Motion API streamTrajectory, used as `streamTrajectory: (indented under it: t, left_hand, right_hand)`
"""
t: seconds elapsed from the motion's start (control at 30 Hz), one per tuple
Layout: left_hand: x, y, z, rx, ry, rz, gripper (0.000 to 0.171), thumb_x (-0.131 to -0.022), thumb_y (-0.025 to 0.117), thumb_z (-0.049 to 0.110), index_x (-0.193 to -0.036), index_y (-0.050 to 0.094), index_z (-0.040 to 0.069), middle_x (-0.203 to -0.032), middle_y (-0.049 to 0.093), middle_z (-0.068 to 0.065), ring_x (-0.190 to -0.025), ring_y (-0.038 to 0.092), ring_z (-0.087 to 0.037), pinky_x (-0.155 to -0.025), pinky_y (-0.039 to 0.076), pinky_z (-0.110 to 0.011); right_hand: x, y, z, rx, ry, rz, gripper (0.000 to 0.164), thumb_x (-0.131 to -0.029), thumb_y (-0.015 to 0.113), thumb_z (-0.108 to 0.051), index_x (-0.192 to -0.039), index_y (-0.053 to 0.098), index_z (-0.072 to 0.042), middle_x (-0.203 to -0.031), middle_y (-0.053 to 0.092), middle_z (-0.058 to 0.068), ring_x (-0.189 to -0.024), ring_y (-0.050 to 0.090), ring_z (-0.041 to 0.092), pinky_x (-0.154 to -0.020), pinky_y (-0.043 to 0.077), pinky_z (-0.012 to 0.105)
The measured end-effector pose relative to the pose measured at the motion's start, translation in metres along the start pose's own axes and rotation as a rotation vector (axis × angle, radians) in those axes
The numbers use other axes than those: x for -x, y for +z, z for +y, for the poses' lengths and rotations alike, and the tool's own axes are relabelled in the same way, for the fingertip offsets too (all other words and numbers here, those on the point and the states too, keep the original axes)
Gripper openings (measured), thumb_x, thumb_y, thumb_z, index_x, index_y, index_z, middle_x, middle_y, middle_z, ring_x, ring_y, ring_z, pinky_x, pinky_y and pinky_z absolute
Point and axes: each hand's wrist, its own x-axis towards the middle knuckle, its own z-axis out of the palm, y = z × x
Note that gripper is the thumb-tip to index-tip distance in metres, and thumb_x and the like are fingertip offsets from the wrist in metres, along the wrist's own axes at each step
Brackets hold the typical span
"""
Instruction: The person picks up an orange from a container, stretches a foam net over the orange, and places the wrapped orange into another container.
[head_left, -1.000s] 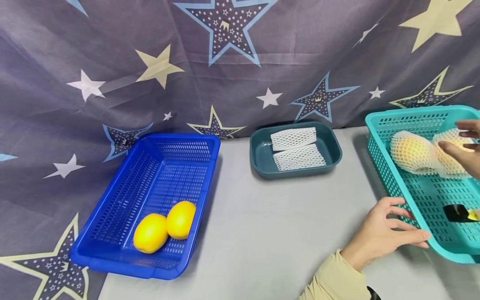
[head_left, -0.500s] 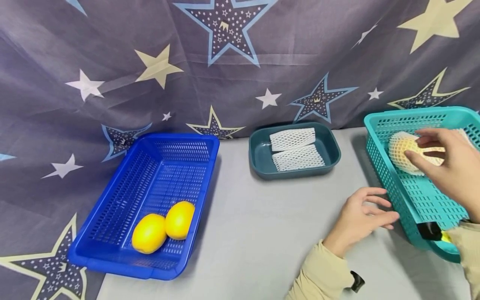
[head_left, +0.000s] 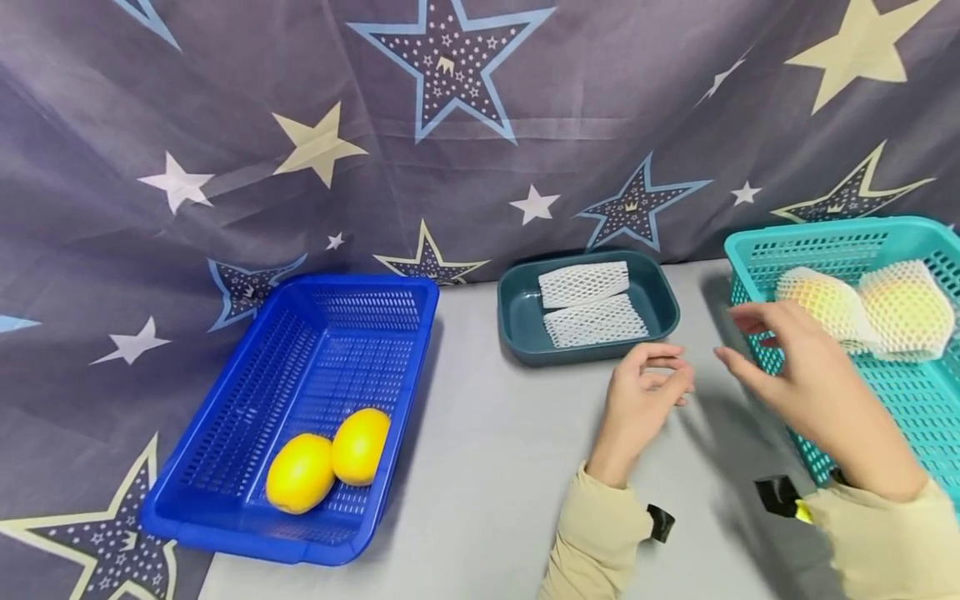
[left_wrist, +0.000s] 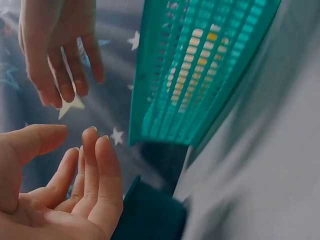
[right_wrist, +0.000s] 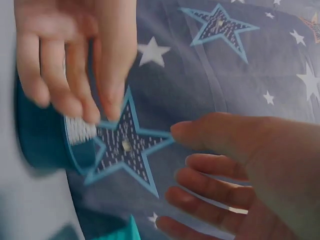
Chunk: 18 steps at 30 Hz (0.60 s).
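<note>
Foam net sleeves (head_left: 596,322), two white ones, were lying one behind the other in a dark teal tray (head_left: 551,357) that sat at the back of the pale table (head_left: 487,475), right up by the starry cloth (head_left: 480,187). Left hand (head_left: 637,408) was just off the near right corner of that tray, fingers loosely bent, a gap between thumb and fingertips, nothing in its grip. From the head view I couldn't tell if it was brushing the tray's edge or just in front of it. Right hand (head_left: 810,379) was a bit further over, thumb spread well away from the relaxed fingers and nothing between them, in front of the near side wall of a turquoise basket (head_left: 825,231). The two hands pretty much faced each other, fingertips apart. That basket had two net-wrapped yellow fruits (head_left: 903,310) side by side toward its back end, touching. Way over on the other side was a blue basket (head_left: 225,537) with two bare yellow fruits (head_left: 300,473) snuggled together at its front right. Both arms had cream cuffs (head_left: 600,521), with a black piece (head_left: 777,496) poking out next to each one, and the right-hand one had a bit of bright yellow by it.
</note>
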Motion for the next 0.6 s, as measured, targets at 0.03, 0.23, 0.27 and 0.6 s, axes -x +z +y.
streamTrajectory:
  t: [0.03, 0.23, 0.27, 0.6]
  left_hand:
    - [0.001, -0.003, 0.005, -0.006, 0.002, 0.004, 0.025, -0.088, 0.062, 0.009, -0.111, 0.058, 0.0, -0.093, 0.059, -0.002, -0.073, 0.064, -0.017, -0.062, 0.054, -0.024]
    - [0.004, -0.013, 0.021, -0.046, -0.001, 0.048, 0.024, -0.088, 0.06, 0.004, -0.111, 0.057, -0.004, -0.097, 0.059, -0.01, -0.078, 0.063, -0.024, -0.066, 0.055, -0.032]
    - [0.004, -0.015, 0.021, -0.054, 0.007, 0.058, 0.024, -0.088, 0.06, 0.003, -0.11, 0.058, -0.004, -0.097, 0.059, -0.012, -0.078, 0.063, -0.025, -0.066, 0.054, -0.032]
    - [0.007, -0.04, 0.043, -0.21, 0.085, 0.196, 0.02, -0.086, 0.061, 0.0, -0.105, 0.06, -0.004, -0.1, 0.059, -0.021, -0.077, 0.063, -0.029, -0.061, 0.048, -0.019]
  right_hand:
    - [0.001, 0.004, -0.003, -0.016, -0.01, 0.0, 0.043, -0.078, 0.072, -0.008, -0.117, 0.054, 0.0, -0.102, 0.056, 0.011, -0.091, 0.052, 0.022, -0.076, 0.04, 0.024]
    - [0.008, 0.03, -0.014, -0.139, 0.0, 0.013, 0.038, -0.079, 0.072, -0.008, -0.114, 0.057, -0.003, -0.103, 0.056, 0.008, -0.094, 0.054, 0.018, -0.078, 0.045, 0.025]
    - [0.009, 0.034, -0.015, -0.162, 0.011, 0.01, 0.037, -0.08, 0.071, -0.008, -0.113, 0.057, -0.003, -0.102, 0.057, 0.008, -0.094, 0.055, 0.019, -0.078, 0.046, 0.03]
    - [0.009, 0.065, -0.027, -0.296, 0.069, -0.015, 0.029, -0.084, 0.066, -0.009, -0.111, 0.057, -0.001, -0.099, 0.057, 0.01, -0.092, 0.056, 0.021, -0.077, 0.049, 0.041]
